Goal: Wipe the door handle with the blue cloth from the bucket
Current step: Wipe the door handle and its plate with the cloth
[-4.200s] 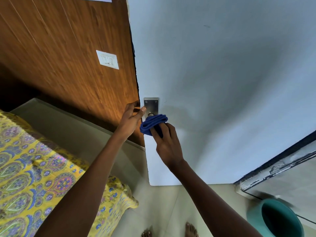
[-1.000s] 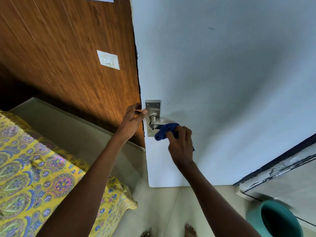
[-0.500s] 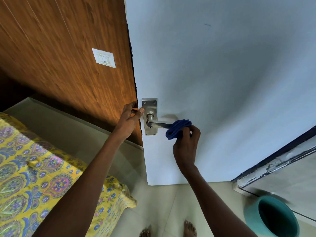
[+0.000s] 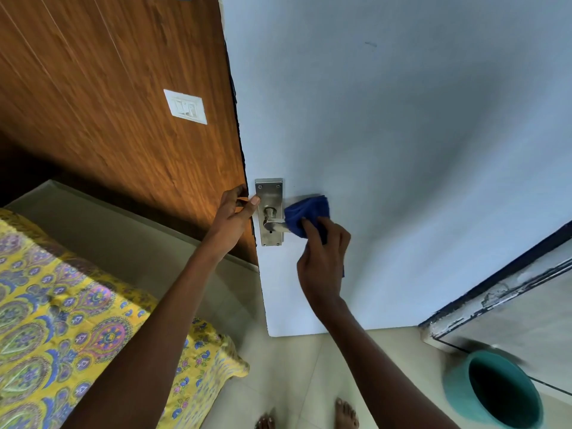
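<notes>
A steel door handle (image 4: 273, 223) with its upright back plate (image 4: 268, 193) sits on the left edge of a pale blue-white door (image 4: 402, 150). My right hand (image 4: 322, 261) is shut on the bunched blue cloth (image 4: 306, 213), which wraps the lever just right of its pivot. The lever's outer end is hidden under the cloth. My left hand (image 4: 232, 221) grips the door's edge beside the plate, thumb on the plate's left side. The teal bucket (image 4: 492, 388) stands on the floor at the lower right.
A wood-panelled wall (image 4: 108, 103) with a white switch plate (image 4: 185, 106) lies left of the door. A bed with a yellow patterned sheet (image 4: 77, 320) fills the lower left. My bare feet (image 4: 309, 418) stand on the tiled floor. A dark-edged frame (image 4: 495, 292) runs at the right.
My right hand has slid the blue cloth left along the lever, from its outer end back toward the pivot. The left hand has stayed on the door edge.
</notes>
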